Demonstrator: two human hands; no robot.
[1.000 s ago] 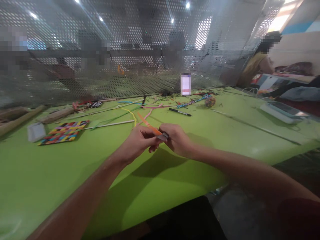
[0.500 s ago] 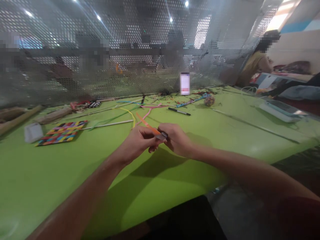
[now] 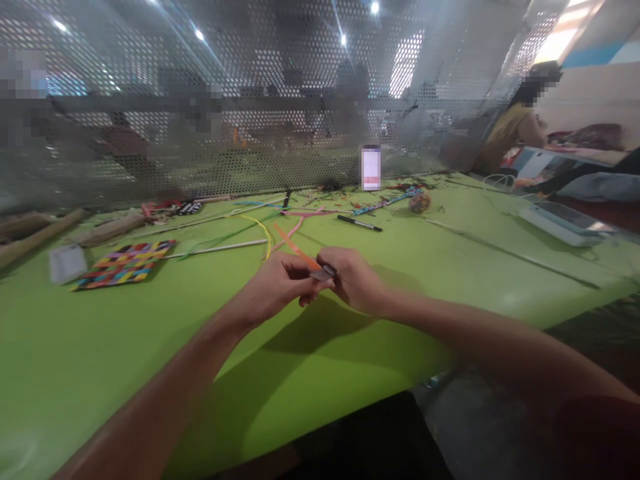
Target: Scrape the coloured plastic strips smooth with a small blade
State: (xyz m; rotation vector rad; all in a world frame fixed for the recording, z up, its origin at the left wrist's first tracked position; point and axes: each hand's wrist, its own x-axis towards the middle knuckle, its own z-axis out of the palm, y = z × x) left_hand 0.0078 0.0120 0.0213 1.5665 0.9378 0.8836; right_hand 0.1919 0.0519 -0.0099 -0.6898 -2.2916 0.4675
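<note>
Close together above the green table (image 3: 210, 360), my two hands meet at an orange strip (image 3: 294, 245). My left hand (image 3: 280, 280) pinches the strip, which sticks out up and to the left. My right hand (image 3: 353, 280) is closed around a small dark tool with a grey blade (image 3: 321, 274), whose flat part lies against the strip's lower end. Yellow (image 3: 265, 230) and pink (image 3: 299, 225) strips lie just beyond my hands. A black pen (image 3: 359, 223) rests behind my right hand.
A colourful woven mat (image 3: 127, 265) and a white item (image 3: 67, 264) lie at the left. Long sticks (image 3: 510, 252) cross the table. A phone (image 3: 371, 168) stands by the perforated metal screen (image 3: 300, 107). At the far right sits a person (image 3: 515, 123).
Both hands hold almost the same pose. The blade and strip have shifted very slightly; the whole view has moved a little.
</note>
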